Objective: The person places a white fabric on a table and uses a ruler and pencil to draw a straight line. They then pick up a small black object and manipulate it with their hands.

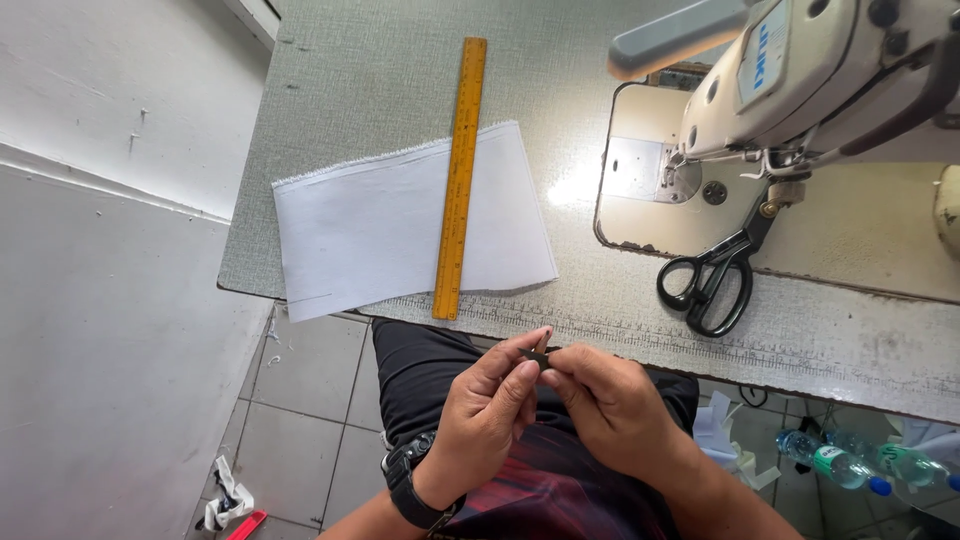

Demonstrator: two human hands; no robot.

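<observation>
Just now, both hands pinch a small dark piece over the lap, short of the table edge.
Left hand (485, 405) and right hand (610, 405) close fingertips on the small dark piece (538, 357); what it is cannot be told. White cloth (380, 225) lies under a yellow ruler (459, 180), scissors (712, 280) beside the sewing machine (800, 80). Seemingly a preparing step; next calls for fine fingertip control.

Small dark object (538, 357) pinched between fingertips of left hand (480, 420) and right hand (610, 405): mostly covered, too small to identify. Sewing machine (800, 70) cut off by top and right edges; needle area indistinct. Scissors (712, 278) blade tips hidden under machine head. Plastic bottles (850, 465) on floor partly behind table edge. Forearms cut off at bottom edge.
</observation>
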